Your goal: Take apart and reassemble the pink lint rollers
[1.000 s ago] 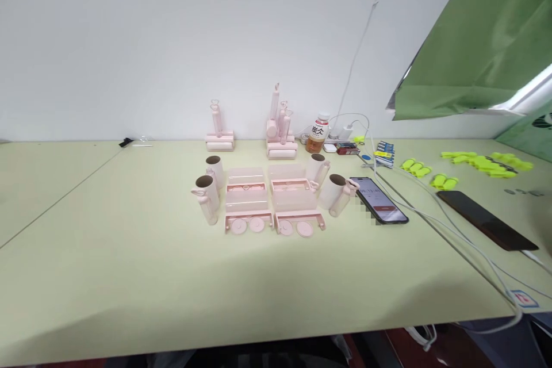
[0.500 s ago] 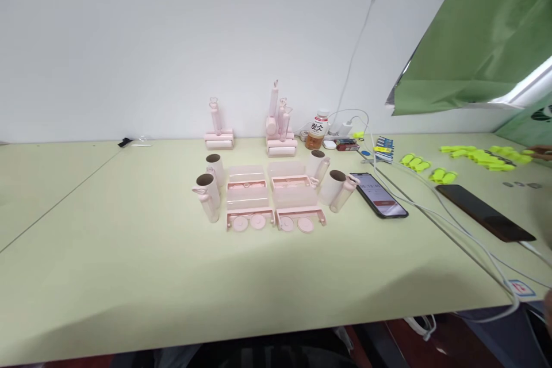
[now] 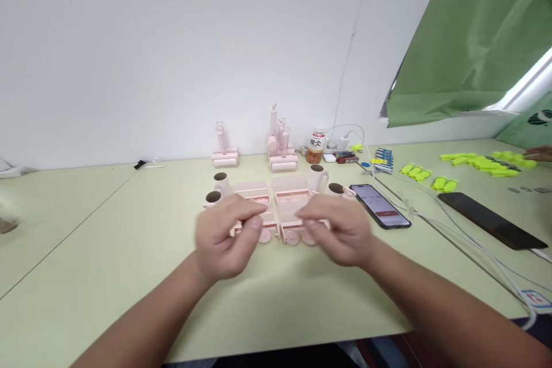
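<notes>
Two pale pink translucent plastic cases (image 3: 276, 198) lie side by side at the middle of the light green table (image 3: 107, 253), each with a raised boxy lid section toward the wall and a flatter front tray edge carrying round pink discs (image 3: 293, 237), and their near ends are partly hidden behind the hands. Four white paper rolls with brown cardboard cores stand upright around them, two left rolls (image 3: 218, 187) just beside the left case and two right rolls (image 3: 325, 181) just beside the right case, each with a pink handle piece at its side.
</notes>
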{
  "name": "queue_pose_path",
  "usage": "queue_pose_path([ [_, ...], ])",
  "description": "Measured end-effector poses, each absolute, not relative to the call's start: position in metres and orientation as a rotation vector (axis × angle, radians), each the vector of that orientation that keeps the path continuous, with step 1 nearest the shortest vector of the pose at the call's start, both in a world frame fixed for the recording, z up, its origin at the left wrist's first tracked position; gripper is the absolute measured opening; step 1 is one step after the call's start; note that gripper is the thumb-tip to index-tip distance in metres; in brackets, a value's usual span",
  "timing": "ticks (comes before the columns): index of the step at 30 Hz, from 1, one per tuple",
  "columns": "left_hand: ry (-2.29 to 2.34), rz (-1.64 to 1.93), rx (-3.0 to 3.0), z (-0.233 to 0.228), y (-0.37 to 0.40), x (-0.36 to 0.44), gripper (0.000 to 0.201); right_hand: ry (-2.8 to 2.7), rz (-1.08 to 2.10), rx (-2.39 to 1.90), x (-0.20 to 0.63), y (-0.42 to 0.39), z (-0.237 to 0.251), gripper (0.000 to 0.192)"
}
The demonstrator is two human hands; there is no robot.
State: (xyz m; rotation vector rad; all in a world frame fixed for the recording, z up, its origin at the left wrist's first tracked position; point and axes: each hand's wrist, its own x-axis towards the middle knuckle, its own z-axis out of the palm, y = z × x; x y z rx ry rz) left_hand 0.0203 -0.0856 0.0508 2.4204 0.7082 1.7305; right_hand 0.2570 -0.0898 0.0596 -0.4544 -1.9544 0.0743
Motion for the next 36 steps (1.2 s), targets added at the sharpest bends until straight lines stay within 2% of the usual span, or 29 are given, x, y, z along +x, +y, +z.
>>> queue_pose_path([
  [5, 0.743, 1.486, 2.475, 0.004, -0.059, 0.049, 0.019, -2.251, 0.249, -0.425, 0.228, -0.066, -0.001, 0.024],
  [10, 0.805, 1.374, 2.413, -0.012, -0.057, 0.042, 0.016, -2.273, 0.262, -0.427, 0.221, -0.072, -0.015, 0.024],
  [14, 0.812, 1.403, 2.389, -0.011, -0.055, 0.041, 0.016, -2.256, 0.147, -0.472, 0.235, -0.073, 0.010, 0.023],
  [16, 0.829, 1.375, 2.384, -0.011, -0.053, 0.042, 0.015, -2.181, 0.031, -0.671, 0.253, -0.065, 0.034, 0.015],
  [18, 0.842, 1.331, 2.375, -0.012, -0.052, 0.043, 0.015, -2.056, -0.024, -0.840, 0.277, -0.047, 0.062, 0.016],
  [19, 0.840, 1.309, 2.370, -0.012, -0.053, 0.044, 0.015, -1.997, -0.030, -0.949, 0.290, -0.036, 0.076, 0.019],
  [21, 0.815, 1.280, 2.361, -0.012, -0.054, 0.045, 0.017, -1.881, 0.060, -1.433, 0.314, -0.010, 0.098, 0.023],
  [23, 0.776, 1.268, 2.362, -0.011, -0.056, 0.046, 0.018, -1.977, 0.131, -1.786, 0.332, 0.014, 0.110, 0.024],
  [30, 0.753, 1.290, 2.360, -0.010, -0.057, 0.047, 0.020, -2.152, 0.290, -1.884, 0.341, 0.053, 0.096, 0.018],
  [36, 0.802, 1.223, 2.382, -0.012, -0.055, 0.046, 0.019, -2.078, 0.124, -1.828, 0.331, 0.034, 0.113, 0.033],
])
